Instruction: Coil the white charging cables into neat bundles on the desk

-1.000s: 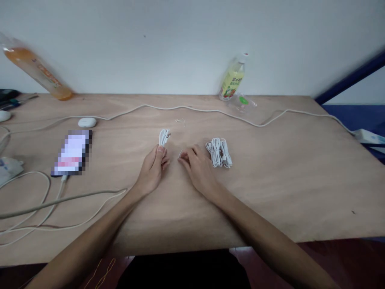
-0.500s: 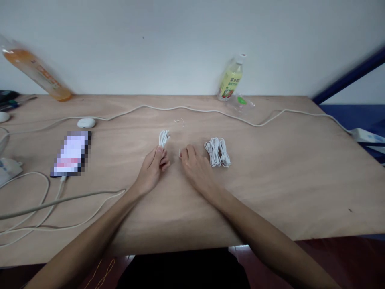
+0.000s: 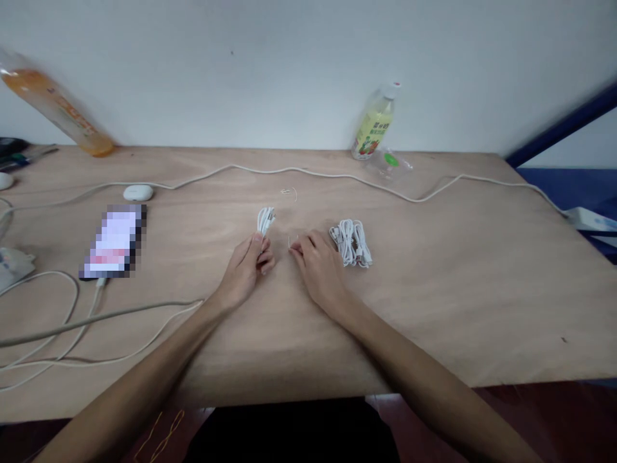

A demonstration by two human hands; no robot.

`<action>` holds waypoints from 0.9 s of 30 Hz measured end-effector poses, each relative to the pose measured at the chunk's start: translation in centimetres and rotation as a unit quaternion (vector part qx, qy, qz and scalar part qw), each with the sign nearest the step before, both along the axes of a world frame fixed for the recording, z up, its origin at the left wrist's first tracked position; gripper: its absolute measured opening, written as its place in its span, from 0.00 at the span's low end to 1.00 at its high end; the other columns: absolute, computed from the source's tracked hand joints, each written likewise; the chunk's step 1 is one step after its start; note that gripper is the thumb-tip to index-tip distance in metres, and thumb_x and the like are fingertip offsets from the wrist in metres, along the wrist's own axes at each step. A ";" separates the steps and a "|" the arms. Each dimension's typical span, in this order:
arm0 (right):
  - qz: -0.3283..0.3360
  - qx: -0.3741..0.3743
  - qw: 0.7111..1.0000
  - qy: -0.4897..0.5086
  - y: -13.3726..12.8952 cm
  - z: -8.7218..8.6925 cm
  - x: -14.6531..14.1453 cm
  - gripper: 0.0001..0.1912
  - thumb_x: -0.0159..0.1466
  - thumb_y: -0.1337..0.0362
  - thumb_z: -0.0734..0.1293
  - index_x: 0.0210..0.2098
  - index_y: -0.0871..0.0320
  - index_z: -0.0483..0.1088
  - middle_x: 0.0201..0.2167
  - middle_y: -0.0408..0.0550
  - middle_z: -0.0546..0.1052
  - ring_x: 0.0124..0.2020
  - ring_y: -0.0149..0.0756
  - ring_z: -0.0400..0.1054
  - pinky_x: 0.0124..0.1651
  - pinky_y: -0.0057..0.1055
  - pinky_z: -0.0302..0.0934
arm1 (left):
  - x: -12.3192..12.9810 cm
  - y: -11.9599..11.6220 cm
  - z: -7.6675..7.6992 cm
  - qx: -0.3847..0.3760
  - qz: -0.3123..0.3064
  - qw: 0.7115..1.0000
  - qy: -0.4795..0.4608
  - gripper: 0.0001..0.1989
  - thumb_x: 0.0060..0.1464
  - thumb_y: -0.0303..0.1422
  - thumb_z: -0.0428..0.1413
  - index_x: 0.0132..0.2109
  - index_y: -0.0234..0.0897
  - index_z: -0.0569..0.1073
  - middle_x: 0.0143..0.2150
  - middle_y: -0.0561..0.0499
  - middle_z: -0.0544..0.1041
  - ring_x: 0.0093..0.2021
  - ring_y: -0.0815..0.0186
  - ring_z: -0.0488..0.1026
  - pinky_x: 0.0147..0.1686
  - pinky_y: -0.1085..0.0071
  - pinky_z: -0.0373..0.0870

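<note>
Left grip (image 3: 247,260) holds coiled cable (image 3: 265,220) | right grip (image 3: 317,262) at thin strand (image 3: 289,242)

We can read no word, brand or number with certainty. On the drink bottle (image 3: 373,132) at the upper centre-right, we make out a yellow-green label with a row of dark Chinese characters and a smaller green line below, both too soft to spell out. The orange drink bottle (image 3: 62,112) at the upper left carries slanted lettering that we find too blurred. On the smartphone (image 3: 113,241), left of centre, pixelation covers the screen. The round green mark (image 3: 391,159) on the clear plastic wrapper (image 3: 380,169) shows us no legible text.
</note>
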State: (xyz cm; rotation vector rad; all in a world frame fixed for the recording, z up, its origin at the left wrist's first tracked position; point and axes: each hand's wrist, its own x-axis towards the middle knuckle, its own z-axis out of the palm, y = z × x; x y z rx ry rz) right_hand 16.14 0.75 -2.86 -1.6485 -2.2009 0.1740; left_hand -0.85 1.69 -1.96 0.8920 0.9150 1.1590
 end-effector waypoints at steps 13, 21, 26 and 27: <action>-0.002 0.005 0.996 -0.087 0.4 -0.1 0.0 0.12 0.78 0.74 0.61 0.49 0.62 0.76 0.47 0.62 0.77 0.44 0.48 0.72 0.34 0.36 0.62 | -0.1 0.1 0.0 0.003 0.002 1.000 -0.007 0.28 0.60 0.53 0.70 0.31 0.38 0.66 0.28 0.60 0.58 0.24 0.74 0.53 0.21 0.78 0.56; -0.055 0.037 0.996 0.053 0.0 -0.6 0.2 0.02 0.75 0.67 0.68 0.44 0.57 0.74 0.46 0.59 0.78 0.49 0.51 0.74 0.46 0.42 0.71 | -0.1 -0.1 0.1 0.020 -0.010 1.000 0.007 0.29 0.58 0.54 0.71 0.31 0.38 0.66 0.28 0.60 0.58 0.24 0.74 0.53 0.21 0.78 0.55; -0.057 0.043 0.995 0.066 -0.1 -1.0 0.2 0.02 0.73 0.69 0.70 0.44 0.57 0.73 0.46 0.58 0.78 0.49 0.50 0.75 0.48 0.43 0.72 | 0.0 -0.1 0.2 0.024 -0.010 1.000 0.008 0.31 0.55 0.56 0.71 0.30 0.39 0.65 0.27 0.60 0.58 0.24 0.75 0.53 0.21 0.77 0.55; -0.054 0.042 0.996 0.061 -0.1 -1.2 0.2 0.03 0.73 0.70 0.70 0.44 0.57 0.73 0.46 0.58 0.78 0.48 0.50 0.75 0.48 0.43 0.73 | 0.0 0.0 0.2 0.024 -0.010 1.000 0.008 0.31 0.55 0.57 0.71 0.30 0.39 0.65 0.27 0.61 0.58 0.24 0.75 0.53 0.21 0.77 0.55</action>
